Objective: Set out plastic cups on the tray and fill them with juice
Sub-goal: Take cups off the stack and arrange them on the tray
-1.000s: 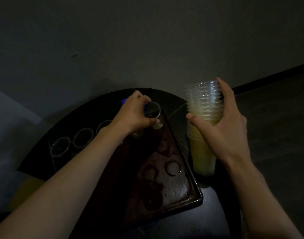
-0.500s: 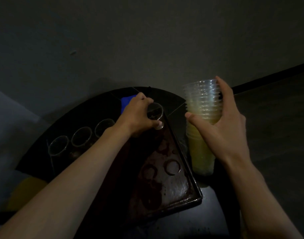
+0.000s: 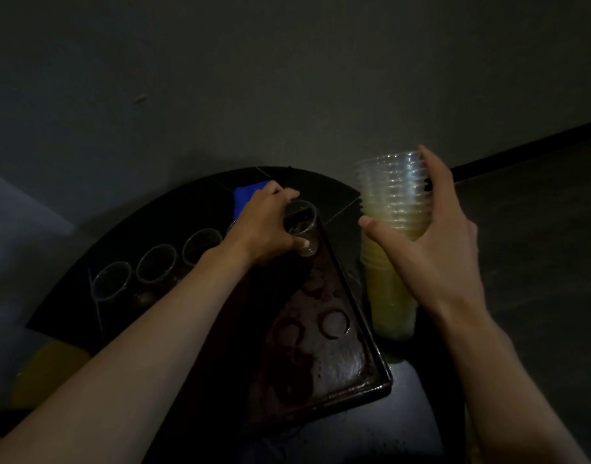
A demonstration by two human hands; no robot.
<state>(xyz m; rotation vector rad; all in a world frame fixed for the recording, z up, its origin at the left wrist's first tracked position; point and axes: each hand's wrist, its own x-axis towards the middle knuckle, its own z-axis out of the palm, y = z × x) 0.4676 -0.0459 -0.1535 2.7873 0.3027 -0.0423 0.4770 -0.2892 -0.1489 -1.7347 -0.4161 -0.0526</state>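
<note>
1. At the tray's 12 o'clock corner, the left hand curls round one clear cup, upright.
2. At 3 o'clock, the right hand grips the cup stack between thumb and fingers.

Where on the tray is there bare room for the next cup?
On the tray, the near right part is bare, between your left forearm, the right rim and near rim. The far edge is crowded: a row of cups ends at the cup your left hand holds. Your right hand holds the cup stack beside the tray.
</note>
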